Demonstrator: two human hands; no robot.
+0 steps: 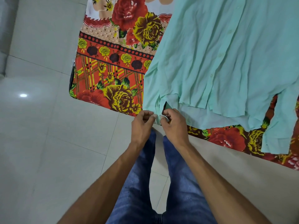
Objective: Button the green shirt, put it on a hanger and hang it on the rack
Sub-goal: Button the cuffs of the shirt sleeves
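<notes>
Shirt lies spread on the flowered bedsheet beyond both grips; left grip and right grip, fingers curled, pinch its sleeve end between them.

a person in blue jeans, arms bare
the jeans are mid-blue denim, washed paler along the front of each leg and darker toward the inner seams, with faint creases in the cloth. on either side of the jeans both forearms are uncovered up to the wrists; the left hand and right hand past the jeans are bare too.
</notes>
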